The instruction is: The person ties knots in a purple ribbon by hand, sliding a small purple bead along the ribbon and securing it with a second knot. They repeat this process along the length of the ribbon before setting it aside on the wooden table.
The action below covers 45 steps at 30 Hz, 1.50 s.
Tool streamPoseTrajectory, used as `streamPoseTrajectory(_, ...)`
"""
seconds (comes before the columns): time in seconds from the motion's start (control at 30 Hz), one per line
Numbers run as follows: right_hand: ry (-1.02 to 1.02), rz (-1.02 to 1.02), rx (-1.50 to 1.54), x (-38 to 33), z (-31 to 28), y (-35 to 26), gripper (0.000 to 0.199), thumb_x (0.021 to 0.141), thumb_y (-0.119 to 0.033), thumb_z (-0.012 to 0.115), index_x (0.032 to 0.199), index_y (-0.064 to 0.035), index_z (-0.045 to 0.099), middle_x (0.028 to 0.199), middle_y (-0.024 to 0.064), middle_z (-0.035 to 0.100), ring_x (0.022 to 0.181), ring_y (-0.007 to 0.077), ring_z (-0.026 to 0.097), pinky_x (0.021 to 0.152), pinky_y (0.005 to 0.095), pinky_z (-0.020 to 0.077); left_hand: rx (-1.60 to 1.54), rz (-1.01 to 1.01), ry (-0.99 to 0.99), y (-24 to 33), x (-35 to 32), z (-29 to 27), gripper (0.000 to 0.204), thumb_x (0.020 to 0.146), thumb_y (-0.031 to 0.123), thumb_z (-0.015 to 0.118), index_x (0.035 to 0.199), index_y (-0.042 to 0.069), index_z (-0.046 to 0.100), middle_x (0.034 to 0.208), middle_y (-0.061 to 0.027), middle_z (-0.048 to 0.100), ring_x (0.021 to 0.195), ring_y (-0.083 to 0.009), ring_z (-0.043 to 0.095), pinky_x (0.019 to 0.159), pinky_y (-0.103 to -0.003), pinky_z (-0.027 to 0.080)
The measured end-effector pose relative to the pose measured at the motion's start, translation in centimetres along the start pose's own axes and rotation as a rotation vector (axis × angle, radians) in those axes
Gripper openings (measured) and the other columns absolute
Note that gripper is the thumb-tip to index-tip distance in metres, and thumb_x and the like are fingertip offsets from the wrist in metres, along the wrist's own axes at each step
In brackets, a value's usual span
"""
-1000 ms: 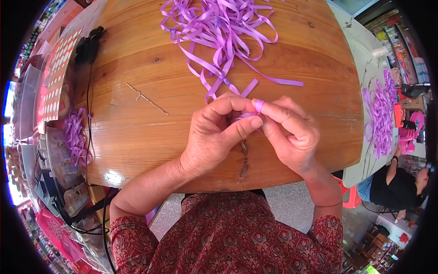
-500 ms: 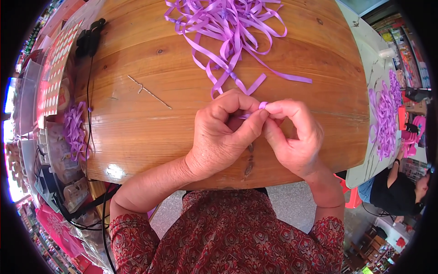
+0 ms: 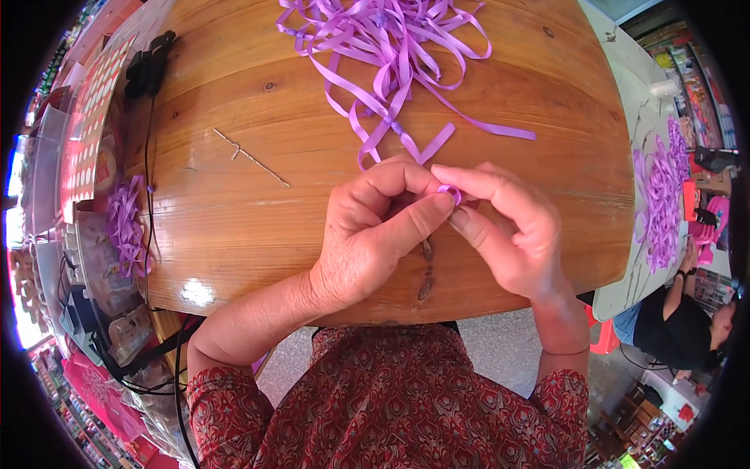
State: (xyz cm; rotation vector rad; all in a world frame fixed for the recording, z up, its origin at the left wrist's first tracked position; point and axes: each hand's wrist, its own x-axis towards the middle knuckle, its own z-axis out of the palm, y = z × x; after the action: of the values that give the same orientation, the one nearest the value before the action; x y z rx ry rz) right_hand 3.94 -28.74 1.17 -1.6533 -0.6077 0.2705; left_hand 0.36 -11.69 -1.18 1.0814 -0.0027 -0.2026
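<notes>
- Two hands meet over the near edge of the round wooden worktop (image 3: 234, 227), pressed close together, fingertips touching.
- Left hand (image 3: 371, 234) is curled tight, thumb stretched across to the right, pinching a small loop of purple ribbon (image 3: 449, 191) against the other hand.
- Right hand (image 3: 508, 230) grips that same loop from the other side, index finger laid over the top, thumb beneath; the remaining fingers are bent inward.
- That loop sits right between the two thumbs, lifted just above the wood, a little right of the worktop's middle and near its front edge.
- Beyond the hands, a tangled pile of purple ribbon strips (image 3: 391, 47) spreads across the far edge, with loose tails trailing down toward the knuckles.
- A thin metal wire (image 3: 250, 156) lies flat on the left half of the worktop, well apart from both hands.
- Off the left edge, a bunch of purple ribbon (image 3: 125, 223) rests among boxes.
- Off the right edge, more purple ribbon (image 3: 664, 195) lies on a pale side table (image 3: 625, 289), where another person (image 3: 672, 320) in dark clothing sits.
</notes>
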Motion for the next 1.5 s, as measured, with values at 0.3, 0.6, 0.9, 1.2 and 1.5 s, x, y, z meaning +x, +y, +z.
streamPoseTrajectory(0.3,0.009,-0.593,-0.888,0.3,-0.8,0.8,0.041,0.063,0.001,0.069,0.104,0.0005,0.068,0.081,0.0047,0.059,0.069,0.0181,0.055,0.064,0.0297,0.0430,0.248,-0.046,0.012,0.5,0.8,-0.8,0.004,0.088,0.005,0.063,0.090,0.001,0.064,0.082,0.0029,0.060,0.075,-0.0035,0.052,0.068,-0.019,0.043)
streamPoseTrajectory(0.6,0.026,-0.767,-0.814,0.3,-1.5,0.9,0.041,0.060,-0.004,0.073,0.100,0.0000,0.069,0.080,0.0049,0.061,0.068,0.0182,0.057,0.057,0.0315,0.0435,0.274,-0.326,-0.092,2.0,1.1,-0.9,0.007,0.085,0.006,0.068,0.089,0.001,0.065,0.081,0.0029,0.060,0.073,-0.0037,0.053,0.067,-0.019,0.043)
streamPoseTrajectory(0.9,0.122,-0.502,-0.562,0.7,-1.7,1.5,0.024,0.066,0.001,0.077,0.087,-0.0002,0.067,0.078,0.0073,0.060,0.067,0.0186,0.057,0.057,0.0285,0.0434,0.161,-0.146,0.045,0.7,1.0,-0.1,0.010,0.085,0.006,0.067,0.092,0.000,0.062,0.082,0.0023,0.060,0.071,-0.0015,0.052,0.063,-0.017,0.044)
streamPoseTrajectory(1.2,0.123,-0.458,-0.477,0.6,-1.0,0.9,0.017,0.071,0.007,0.071,0.086,0.0017,0.065,0.077,0.0100,0.060,0.066,0.0182,0.056,0.057,0.0266,0.0436,0.179,-0.059,0.054,0.5,0.5,0.1,0.009,0.085,0.001,0.064,0.092,-0.001,0.059,0.085,0.0012,0.060,0.074,-0.0008,0.053,0.066,-0.015,0.045)
streamPoseTrajectory(1.5,0.153,-0.116,-0.150,-0.1,-0.6,0.4,0.007,0.081,0.006,0.061,0.084,0.0019,0.057,0.080,0.0048,0.056,0.070,0.0087,0.050,0.060,0.0225,0.0419,0.113,-0.059,0.021,0.4,0.4,0.5,0.009,0.086,0.002,0.064,0.093,0.002,0.060,0.084,0.0034,0.058,0.071,0.0001,0.050,0.061,-0.015,0.042)
